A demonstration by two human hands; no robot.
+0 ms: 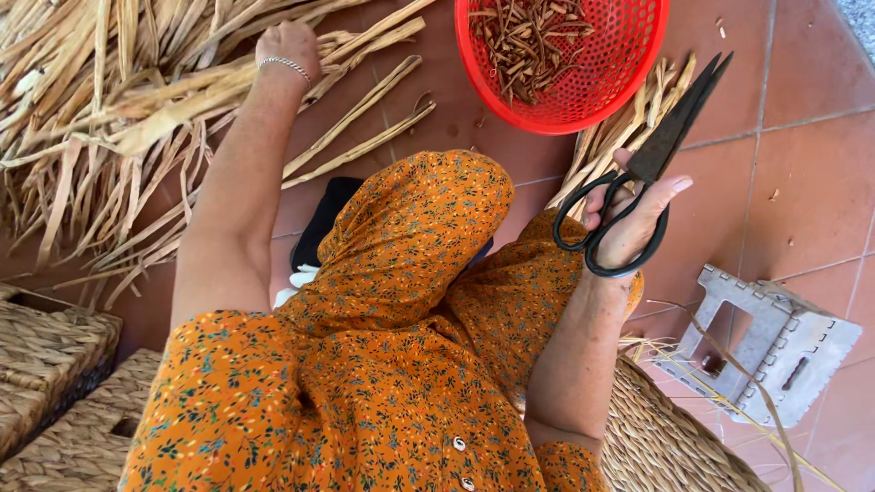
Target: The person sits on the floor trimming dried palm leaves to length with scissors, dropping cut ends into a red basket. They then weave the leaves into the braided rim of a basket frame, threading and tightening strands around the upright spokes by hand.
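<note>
The person sits low and wears an orange dress with little flowers (365, 383). The right hand (629, 219) holds a pair of big black metal scissors (652, 164). The fingers go through the round loops of the handles and are closed around them. The two long blades lie tight together and point up and away, toward the red basket. The scissors are up in the air, above the floor, just in front of the right knee.

The left hand (287, 46) reaches far out to the big heap of long dry yellow leaf strips (109, 118) on the floor. A thin silver bracelet (287, 66) sits on the wrist. The hand rests on the strips, but only its back shows, so I cannot tell if the fingers are apart or gripping a strip.

A round red plastic basket with little holes (629, 55) stands on the red tiled floor (802, 182). It holds small brown cut bits (529, 36). A small bunch of dry strips (620, 137) lies just beside the basket, under the scissors. A small grey folding stool (775, 342) stands to the right. Woven straw baskets (55, 364) sit near the person on the left, and another woven piece (674, 446) is by the right elbow
</note>
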